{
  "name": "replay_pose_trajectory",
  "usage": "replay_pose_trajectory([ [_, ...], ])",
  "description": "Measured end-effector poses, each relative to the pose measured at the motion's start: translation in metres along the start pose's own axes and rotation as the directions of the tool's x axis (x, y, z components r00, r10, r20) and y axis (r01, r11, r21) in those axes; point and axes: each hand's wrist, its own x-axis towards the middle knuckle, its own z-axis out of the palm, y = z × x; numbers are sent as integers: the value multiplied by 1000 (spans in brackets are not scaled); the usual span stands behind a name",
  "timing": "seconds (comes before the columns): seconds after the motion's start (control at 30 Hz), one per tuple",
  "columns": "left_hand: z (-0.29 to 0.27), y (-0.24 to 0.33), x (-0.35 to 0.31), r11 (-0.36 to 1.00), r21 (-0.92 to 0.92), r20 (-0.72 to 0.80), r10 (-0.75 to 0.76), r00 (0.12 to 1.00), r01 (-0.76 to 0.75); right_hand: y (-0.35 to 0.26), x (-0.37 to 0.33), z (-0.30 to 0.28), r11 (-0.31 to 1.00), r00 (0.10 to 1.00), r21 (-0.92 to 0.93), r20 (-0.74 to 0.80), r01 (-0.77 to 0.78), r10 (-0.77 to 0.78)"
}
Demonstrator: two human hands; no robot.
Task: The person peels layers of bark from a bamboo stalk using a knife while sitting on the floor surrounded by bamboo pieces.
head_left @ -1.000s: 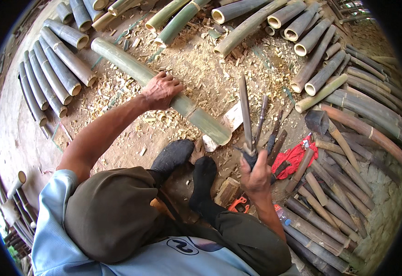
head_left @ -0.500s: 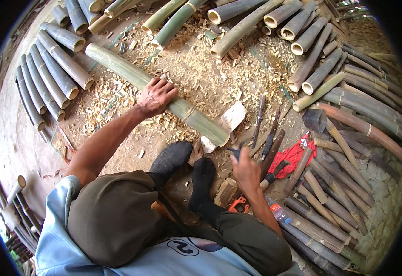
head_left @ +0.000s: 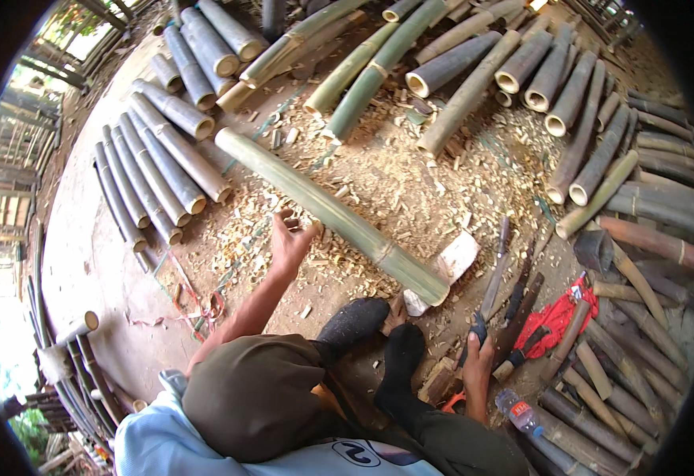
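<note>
A long pale-green bamboo pole [head_left: 323,208] lies slantwise before me, its near right end on a whitish block [head_left: 459,252]. My left hand [head_left: 290,244] is just off the pole's near side, fingers loosely bent and apart, with nothing visible in them. At the right, my right hand [head_left: 478,361] is closed round the dark handle of what looks like a knife [head_left: 478,325]; a grey blade seems to run up from it, beside another tool [head_left: 505,232] on the ground. My two dark-socked feet [head_left: 402,357] are near the pole's end.
Pale wood chips [head_left: 410,178] litter the ground. Cut bamboo poles [head_left: 156,155] lie in rows at left, far side and right. Near my right hand are a red cloth [head_left: 553,325], a plastic bottle [head_left: 516,408] and several wooden-handled pieces [head_left: 593,369].
My left hand has let go of the bamboo pole and drawn back to its near side. My right hand has turned and lowered, with the dark handle showing more plainly. The view has shifted.
</note>
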Motion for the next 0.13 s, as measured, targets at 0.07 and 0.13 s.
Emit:
replay_pose_trajectory([
  [0.07,-9,9,24,932,-279,123,-207,971,234,-16,-14,6,978,995,181,30,-102,98],
  [0.13,-20,-6,65,868,-375,283,-225,932,324,-14,-19,17,988,1000,156,-19,-3,6],
])
